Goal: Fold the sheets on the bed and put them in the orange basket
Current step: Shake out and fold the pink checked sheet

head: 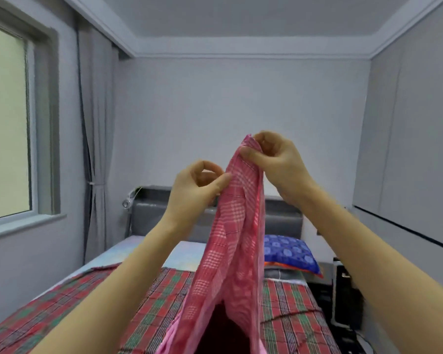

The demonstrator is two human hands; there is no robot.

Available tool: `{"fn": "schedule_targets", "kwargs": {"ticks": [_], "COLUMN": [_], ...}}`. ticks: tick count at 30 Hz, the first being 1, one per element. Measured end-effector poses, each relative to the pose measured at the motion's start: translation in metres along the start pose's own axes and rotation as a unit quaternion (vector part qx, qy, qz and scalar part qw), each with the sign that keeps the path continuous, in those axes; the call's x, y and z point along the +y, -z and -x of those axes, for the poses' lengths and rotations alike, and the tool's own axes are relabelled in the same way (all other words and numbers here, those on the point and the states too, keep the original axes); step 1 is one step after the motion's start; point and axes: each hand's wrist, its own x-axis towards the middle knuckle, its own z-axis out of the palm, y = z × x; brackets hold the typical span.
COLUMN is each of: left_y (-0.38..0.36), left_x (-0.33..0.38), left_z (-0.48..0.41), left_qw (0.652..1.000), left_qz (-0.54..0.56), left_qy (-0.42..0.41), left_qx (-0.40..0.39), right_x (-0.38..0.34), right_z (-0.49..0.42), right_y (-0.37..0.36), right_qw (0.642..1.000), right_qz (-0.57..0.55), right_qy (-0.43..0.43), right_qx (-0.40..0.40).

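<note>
Pink sheet [230, 238] is held up in the air over the middle of the bed [128, 249], hanging in a narrow bunched column, with its lower end running out of view at the foot edge. Right hand [279, 162] pinches the top corner between thumb and curled fingers. Left hand [195, 190] pinches the edge just below and beside it, thumb and forefinger closed on the cloth. Both have a firm hold and the hands are close together.

Looks like the step is finding and matching corners for the first fold. To do it well:
- keep the right pinch fixed as the anchor
- run the left hand along the hem to the next corner without letting go
- spread the hands apart to pull the edge taut and shake out the bunching
- only then bring the corners together

Plaid sheet [287, 310] lies flat across the bed, not folded yet. Blue pillow [289, 251] sits at the head-end right corner. Basket isn't in view.
</note>
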Motion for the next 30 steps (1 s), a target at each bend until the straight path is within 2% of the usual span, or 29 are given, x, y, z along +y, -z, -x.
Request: {"fn": "schedule_targets", "kwargs": {"ticks": [5, 9, 17, 22, 30], "left_y": [0.001, -0.006, -0.010, -0.009, -0.012], "left_x": [-0.012, -0.033, -0.075, -0.088, -0.115], "left_z": [0.011, 0.040, 0.102, 0.126, 0.154], "left_qw": [0.996, 0.982, 0.954, 0.950, 0.948], "left_qz": [-0.069, -0.162, -0.270, -0.262, -0.262], "left_qy": [-0.059, -0.039, 0.031, 0.090, 0.146], "left_qx": [0.010, 0.084, 0.125, 0.147, 0.106], "right_x": [-0.018, -0.009, 0.012, 0.015, 0.015], "right_z": [-0.019, -0.010, 0.014, 0.021, 0.026], "right_y": [0.003, -0.007, -0.029, -0.032, -0.016], "right_qw": [0.997, 0.994, 0.989, 0.988, 0.985], "right_qz": [-0.070, -0.082, -0.066, -0.068, -0.058], "right_qy": [-0.022, -0.057, -0.107, -0.112, -0.115], "right_qx": [0.017, 0.040, 0.073, 0.087, 0.113]}}
